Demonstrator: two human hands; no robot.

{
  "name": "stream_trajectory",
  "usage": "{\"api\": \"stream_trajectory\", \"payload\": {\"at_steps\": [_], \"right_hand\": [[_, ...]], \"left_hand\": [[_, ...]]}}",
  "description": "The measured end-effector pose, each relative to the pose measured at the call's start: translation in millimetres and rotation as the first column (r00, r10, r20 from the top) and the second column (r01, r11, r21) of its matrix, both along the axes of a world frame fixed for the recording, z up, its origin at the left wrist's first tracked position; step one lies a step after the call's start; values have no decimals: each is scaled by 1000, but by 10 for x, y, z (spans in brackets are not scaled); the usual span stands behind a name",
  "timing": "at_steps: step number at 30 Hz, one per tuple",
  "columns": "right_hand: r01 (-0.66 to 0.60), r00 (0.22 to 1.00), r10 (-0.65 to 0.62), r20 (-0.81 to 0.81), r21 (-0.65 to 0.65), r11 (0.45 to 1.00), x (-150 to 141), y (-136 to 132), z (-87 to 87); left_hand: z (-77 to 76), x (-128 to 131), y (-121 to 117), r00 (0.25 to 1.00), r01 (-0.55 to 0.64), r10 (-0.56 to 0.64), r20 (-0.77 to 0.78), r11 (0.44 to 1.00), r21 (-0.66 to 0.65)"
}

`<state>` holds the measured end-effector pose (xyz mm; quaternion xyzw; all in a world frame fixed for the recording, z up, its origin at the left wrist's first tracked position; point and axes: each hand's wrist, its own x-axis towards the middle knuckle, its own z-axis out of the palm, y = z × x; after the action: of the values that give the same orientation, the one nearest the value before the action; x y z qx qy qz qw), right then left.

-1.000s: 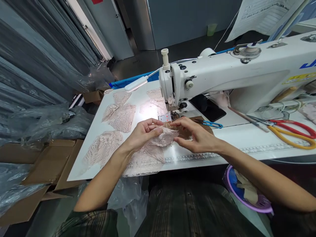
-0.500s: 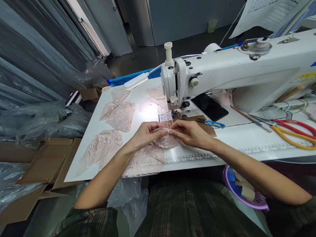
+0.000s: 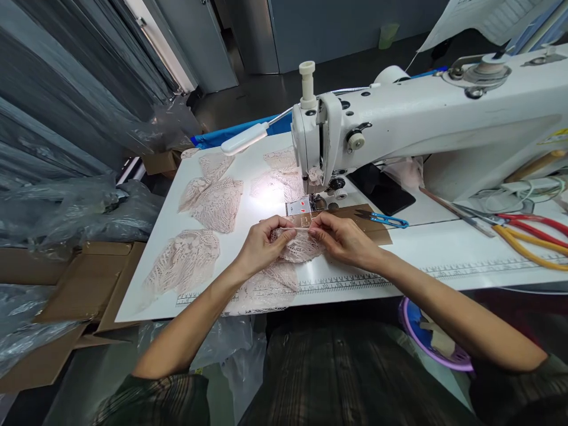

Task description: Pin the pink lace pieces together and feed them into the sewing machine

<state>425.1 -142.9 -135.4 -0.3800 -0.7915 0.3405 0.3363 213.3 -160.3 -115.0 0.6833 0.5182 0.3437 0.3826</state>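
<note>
My left hand (image 3: 262, 244) and my right hand (image 3: 339, 238) both pinch the top edge of a pale pink lace piece (image 3: 298, 251) on the white sewing table (image 3: 417, 248). The held edge lies just in front of the presser foot (image 3: 316, 204) of the white sewing machine (image 3: 399, 136). More of the lace hangs down toward the table's front edge beneath my left wrist. A brown card (image 3: 370, 225) lies under my right fingers beside the needle plate.
Other lace pieces (image 3: 217, 198) lie spread on the left of the table under a lamp (image 3: 244, 142). Blue thread snips (image 3: 386, 221) and red and yellow scissors (image 3: 528, 234) lie to the right. Cardboard boxes (image 3: 84, 290) and plastic sheeting stand at the left. A purple basket (image 3: 426, 340) sits below the table.
Both hands have closed in on the lace edge and brought it nearer to the presser foot. My right fingers went from flat on the lace to a pinch. The view tipped slightly downward.
</note>
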Motion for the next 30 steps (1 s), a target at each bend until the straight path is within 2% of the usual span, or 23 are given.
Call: {"api": "stream_trajectory", "payload": {"at_steps": [2,3,5,6,8,10,12,15,17,21,25,27,30], "right_hand": [[-61,998,60,17,75,995,24,-26,-13],[-97,995,95,25,107,990,40,-43,-16],[-133,991,132,15,133,982,70,-78,-15],[-120,993,122,-7,128,984,78,-95,-12],[-63,996,70,-64,99,993,73,-128,0],[-45,992,53,-118,76,996,39,-156,12],[-86,981,96,-167,70,994,-9,-180,18],[-130,972,143,-187,81,988,-76,-208,15],[-116,978,126,-166,67,991,-112,-228,9],[-64,990,65,-125,12,998,-178,-291,-19],[-11,993,19,-112,65,998,-243,-354,-70],[-3,985,5,-171,15,1000,-267,-364,-89],[-1,954,-55,-295,-188,982,-281,-349,-94]], "left_hand": [[-75,-39,-7,994,66,-42,-102,968,242],[-118,-63,-12,985,126,-71,-157,918,376],[-206,-111,-23,959,254,-120,-255,761,597],[-246,-133,-28,948,299,-136,-286,681,668],[-305,-166,-33,936,344,-143,-322,572,744],[-329,-179,-32,929,362,-134,-344,506,782],[-321,-179,-28,920,385,-122,-372,449,806],[-282,-176,-31,913,403,-126,-388,426,810],[-259,-183,-43,899,432,-133,-418,435,790],[-248,-208,-73,835,531,-100,-541,403,746],[-261,-209,-79,855,507,-118,-505,391,768],[-265,-198,-72,878,475,-146,-455,386,791],[-270,-182,-61,896,442,-152,-417,392,807]]}}
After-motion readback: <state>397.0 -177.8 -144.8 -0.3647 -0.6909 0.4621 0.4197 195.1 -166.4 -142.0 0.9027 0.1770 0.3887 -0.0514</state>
